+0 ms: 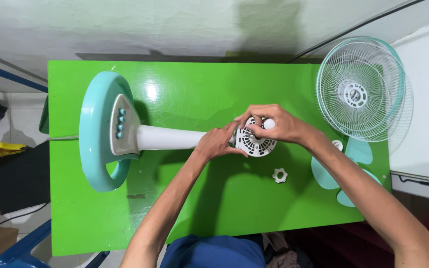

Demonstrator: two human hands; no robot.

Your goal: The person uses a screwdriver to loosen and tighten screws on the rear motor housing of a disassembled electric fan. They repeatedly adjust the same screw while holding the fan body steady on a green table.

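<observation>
A desk fan lies on its side on a green table (184,208). Its round teal base (93,131) with a grey button panel is at the left, and a white neck (167,137) runs right to the white slotted motor housing (256,144). My left hand (218,143) grips the neck where it meets the housing. My right hand (274,123) wraps over the top of the housing, fingers curled on it beside a small white knob (269,123).
A white plastic nut (279,174) lies on the table below the housing. Two stacked wire grilles with teal rims (361,89) rest at the right end, with teal fan blades (341,171) below them. A wall runs behind the table.
</observation>
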